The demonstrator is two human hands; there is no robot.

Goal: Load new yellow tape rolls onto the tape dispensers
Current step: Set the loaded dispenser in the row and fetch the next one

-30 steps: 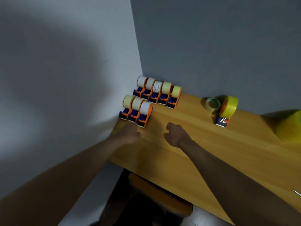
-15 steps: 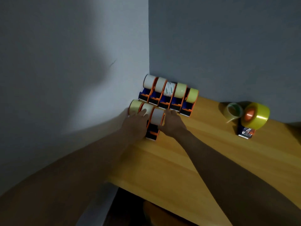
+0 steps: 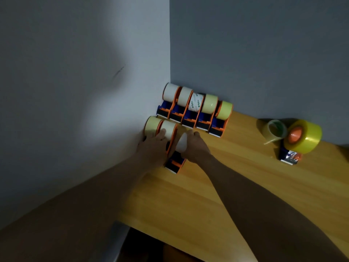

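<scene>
Right hand (image 3: 196,146) grip curls round near dispenser (image 3: 174,163) at table (image 3: 226,186) corner | left hand (image 3: 154,144) fingers flat on neighbouring dispenser (image 3: 167,129) | risk: tugging topples packed rows | yellow tape roll (image 3: 304,137) waits far right.

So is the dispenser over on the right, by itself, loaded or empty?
Loaded: a big yellow roll sits on the lone dispenser. A smaller, thin roll lies loose on the table beside it.
</scene>
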